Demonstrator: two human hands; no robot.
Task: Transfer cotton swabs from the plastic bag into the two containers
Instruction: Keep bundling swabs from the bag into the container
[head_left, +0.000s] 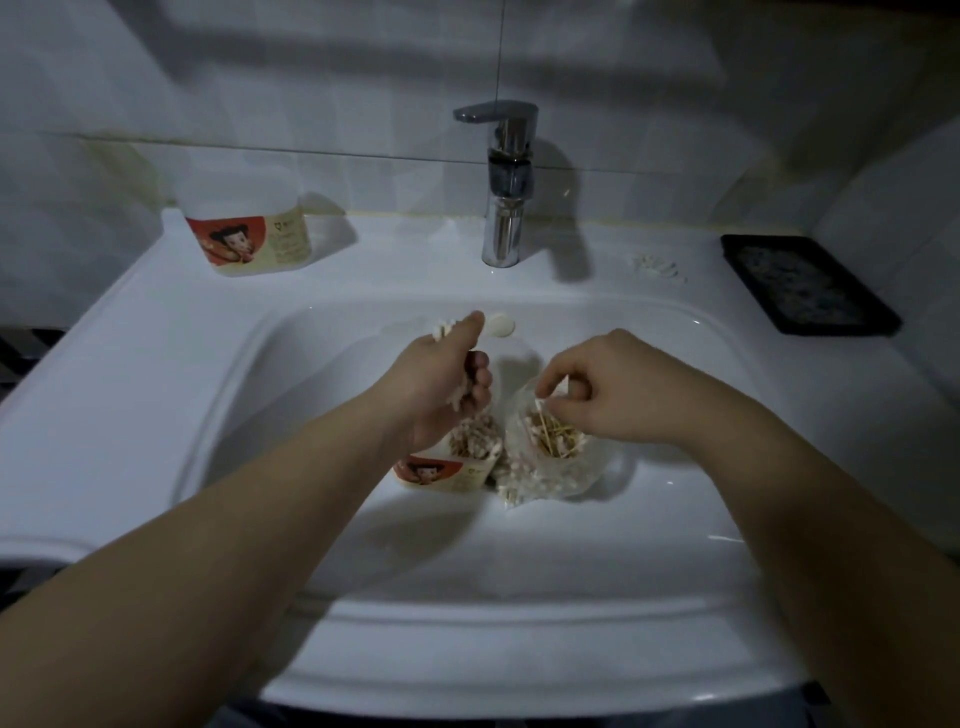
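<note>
Mid-transfer: left hand (436, 384) grips a bunch of swabs (442, 330) above the tub (441, 475) in the sink (130, 374); right hand (608, 395) pinches the bag (571, 467) at its rim. Next, likely: lowering them in without spilling.

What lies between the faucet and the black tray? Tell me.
A small pile of what look like cotton swabs on the sink ledge; the head view shows it.

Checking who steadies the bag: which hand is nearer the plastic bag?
Right. The right hand pinches the plastic bag at its mouth; the left hand is beside it, gripping cotton swabs over the container in the basin.
</note>
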